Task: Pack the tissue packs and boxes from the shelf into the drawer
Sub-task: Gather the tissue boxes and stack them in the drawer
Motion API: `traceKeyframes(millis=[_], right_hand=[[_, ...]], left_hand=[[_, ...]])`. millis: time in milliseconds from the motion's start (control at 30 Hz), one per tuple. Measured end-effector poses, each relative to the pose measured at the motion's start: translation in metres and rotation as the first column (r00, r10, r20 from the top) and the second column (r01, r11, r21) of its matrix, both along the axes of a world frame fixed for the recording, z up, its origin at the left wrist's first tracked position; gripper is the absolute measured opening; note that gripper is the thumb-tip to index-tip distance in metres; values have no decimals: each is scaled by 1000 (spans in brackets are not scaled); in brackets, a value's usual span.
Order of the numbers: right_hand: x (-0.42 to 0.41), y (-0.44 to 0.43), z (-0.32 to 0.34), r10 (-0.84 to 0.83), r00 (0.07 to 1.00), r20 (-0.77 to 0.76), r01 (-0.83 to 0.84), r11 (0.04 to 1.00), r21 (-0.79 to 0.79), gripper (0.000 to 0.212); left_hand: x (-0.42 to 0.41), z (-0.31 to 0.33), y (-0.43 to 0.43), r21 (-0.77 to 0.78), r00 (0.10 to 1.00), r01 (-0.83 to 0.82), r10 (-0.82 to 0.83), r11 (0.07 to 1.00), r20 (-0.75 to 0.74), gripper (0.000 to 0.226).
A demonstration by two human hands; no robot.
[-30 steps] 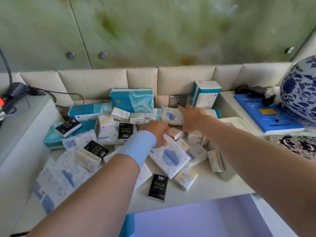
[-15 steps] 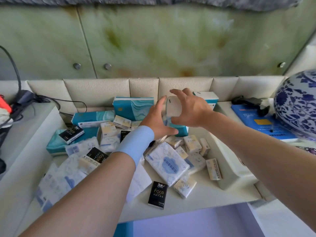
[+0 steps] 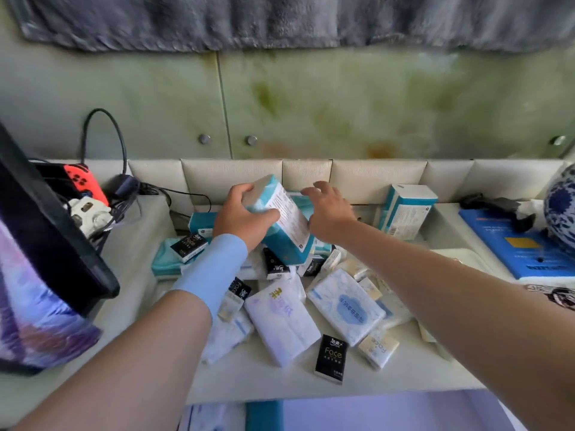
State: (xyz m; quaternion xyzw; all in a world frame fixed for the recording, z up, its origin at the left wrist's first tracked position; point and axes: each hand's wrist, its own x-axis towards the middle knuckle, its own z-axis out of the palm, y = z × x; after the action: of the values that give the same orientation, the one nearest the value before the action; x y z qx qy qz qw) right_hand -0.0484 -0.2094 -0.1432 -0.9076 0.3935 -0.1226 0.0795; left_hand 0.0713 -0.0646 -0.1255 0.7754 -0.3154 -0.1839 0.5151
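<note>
Gripping a tilted teal tissue box (image 3: 286, 225) by its upper end, the left hand (image 3: 239, 213) holds it above the heap of tissue packs (image 3: 345, 303) at the middle of the shelf (image 3: 280, 385). The right hand (image 3: 329, 209), fingers spread, sits at the box's right side; contact is hard to judge. Both forearms hide parts of the heap. A black Face pack (image 3: 331, 357) lies by the bare front edge. The drawer (image 3: 389, 412) below is cut off.
</note>
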Motion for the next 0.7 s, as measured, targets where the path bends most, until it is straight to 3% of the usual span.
traceKeyframes(millis=[100, 200, 267, 367, 467, 567, 700], right_hand=[[21, -1, -3, 11, 976, -220, -17, 1000, -22, 104], [35, -2, -17, -23, 950, -311, -24, 989, -145, 112], [39, -1, -22, -76, 939, -335, -29, 954, -297, 105], [39, 2, -20, -99, 934, -343, -32, 934, -356, 71], [33, 10, -15, -118, 958, -260, 31, 949, -315, 58], [12, 27, -3, -92, 993, -73, 68, 959, -276, 53], [-30, 68, 17, -108, 989, 102, 115, 991, -67, 52]], left_hand=[[16, 2, 16, 62, 999, 7, -9, 998, 35, 60], [29, 4, 27, 124, 996, 62, -69, 990, 51, 70], [34, 6, 36, 183, 989, 116, -130, 976, 66, 82], [35, 4, 45, 196, 977, 201, -212, 960, 34, 97], [31, 1, 52, 201, 972, 208, -225, 957, 65, 93], [25, 3, 63, 225, 967, 192, -224, 955, 124, 79], [8, 23, 91, 244, 975, 164, -195, 956, 111, 62]])
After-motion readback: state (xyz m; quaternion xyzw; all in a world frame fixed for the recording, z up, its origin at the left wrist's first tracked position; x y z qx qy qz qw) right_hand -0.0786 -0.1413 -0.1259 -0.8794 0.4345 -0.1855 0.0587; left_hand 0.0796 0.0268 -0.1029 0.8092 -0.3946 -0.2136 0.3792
